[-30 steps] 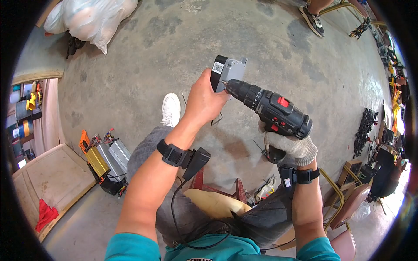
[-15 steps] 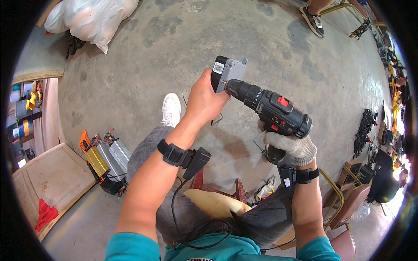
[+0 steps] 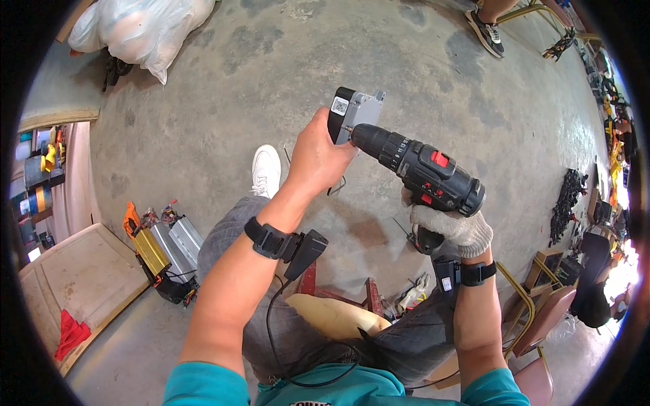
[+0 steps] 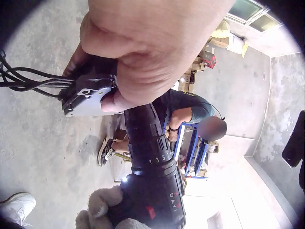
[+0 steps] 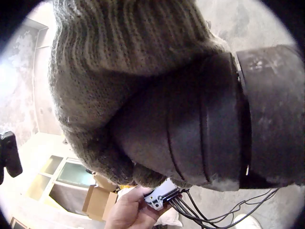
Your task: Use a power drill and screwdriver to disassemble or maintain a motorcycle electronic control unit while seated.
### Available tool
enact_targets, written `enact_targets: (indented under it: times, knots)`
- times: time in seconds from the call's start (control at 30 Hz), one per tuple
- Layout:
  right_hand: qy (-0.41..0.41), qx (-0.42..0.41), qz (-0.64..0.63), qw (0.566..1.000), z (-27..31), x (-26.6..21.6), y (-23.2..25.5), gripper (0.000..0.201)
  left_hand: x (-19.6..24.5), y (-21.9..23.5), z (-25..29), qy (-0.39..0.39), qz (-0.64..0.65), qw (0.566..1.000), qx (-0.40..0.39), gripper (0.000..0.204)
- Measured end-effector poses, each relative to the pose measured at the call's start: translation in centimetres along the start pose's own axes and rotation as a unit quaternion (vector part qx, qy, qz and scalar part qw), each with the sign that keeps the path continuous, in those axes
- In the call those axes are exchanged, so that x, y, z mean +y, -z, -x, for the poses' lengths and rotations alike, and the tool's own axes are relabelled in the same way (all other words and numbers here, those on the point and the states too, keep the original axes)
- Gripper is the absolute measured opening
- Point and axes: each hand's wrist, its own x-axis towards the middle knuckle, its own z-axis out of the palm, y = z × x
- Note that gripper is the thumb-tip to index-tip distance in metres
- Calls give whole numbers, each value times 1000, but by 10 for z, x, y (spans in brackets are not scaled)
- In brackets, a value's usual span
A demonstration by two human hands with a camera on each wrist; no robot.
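My bare left hand [image 3: 321, 152] grips a black and grey box-shaped device [image 3: 365, 111] with a white label on its side. In the left wrist view several black cables [image 4: 35, 82] run out of the device [image 4: 90, 98]. A knit glove covers my right hand [image 3: 450, 227], its fingers curled round the handle of a black and red power drill [image 3: 433, 172]. The drill's front end meets the device's face beside my left thumb; the exact contact is hidden. In the right wrist view the drill's dark base [image 5: 190, 124] fills much of the picture.
Gold and silver metal units [image 3: 169, 247] lie on the floor at the left, beside a wooden board [image 3: 88, 291] with a red cloth. White bags [image 3: 145, 34] sit at the upper left. Another person's shoe [image 3: 486, 34] is at the upper right; chairs [image 3: 545, 318] stand at the right.
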Motion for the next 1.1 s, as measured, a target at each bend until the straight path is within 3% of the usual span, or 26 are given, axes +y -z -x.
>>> enact_targets:
  times: [0.53,0.73,0.87,1.0,1.07,1.1]
  knots:
    - [4,-11,2,1000,0,-6,-1,43,6,1,1,16,-16,1000,-5,35]
    - [31,-12,70,997,1,-9,1,40,-4,-2,-3,40,-8,999,-2,38]
    - [50,16,51,997,3,-10,1,38,5,4,-1,103,33,994,10,47]
    - [-1,93,-27,995,-1,-20,-5,37,5,5,-1,79,12,996,-45,53]
    - [13,156,-58,986,-8,-18,-6,44,4,3,2,59,27,992,-110,53]
    - [14,154,-72,985,-10,-19,-5,45,6,2,4,56,34,993,-100,54]
